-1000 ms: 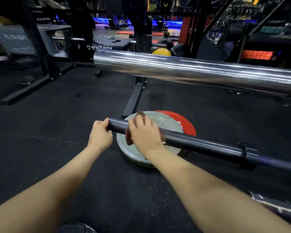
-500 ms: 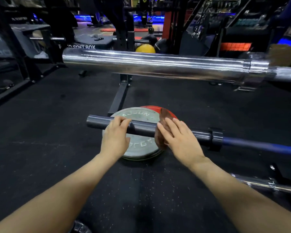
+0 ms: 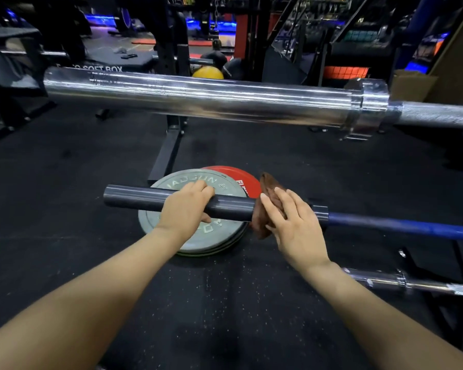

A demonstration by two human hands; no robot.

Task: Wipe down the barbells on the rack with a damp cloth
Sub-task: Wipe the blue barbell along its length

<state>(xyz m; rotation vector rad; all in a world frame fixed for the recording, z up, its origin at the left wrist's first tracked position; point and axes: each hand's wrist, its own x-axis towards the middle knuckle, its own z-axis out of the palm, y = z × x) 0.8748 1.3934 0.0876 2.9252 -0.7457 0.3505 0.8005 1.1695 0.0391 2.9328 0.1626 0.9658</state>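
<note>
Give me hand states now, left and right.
Left hand: gripping the dark barbell sleeve.
Right hand: fingers straight, pressing the brown cloth against it.

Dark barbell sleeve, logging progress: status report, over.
Left hand grips dark sleeve. Right hand presses brown cloth on sleeve near collar. Nothing blocking; chrome barbell above, untouched.

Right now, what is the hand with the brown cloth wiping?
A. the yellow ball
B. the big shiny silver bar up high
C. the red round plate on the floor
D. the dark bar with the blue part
D: the right hand presses the brown cloth against the dark sleeve of the bar with the blue shaft, while the left hand grips the same sleeve nearer its end.
</note>
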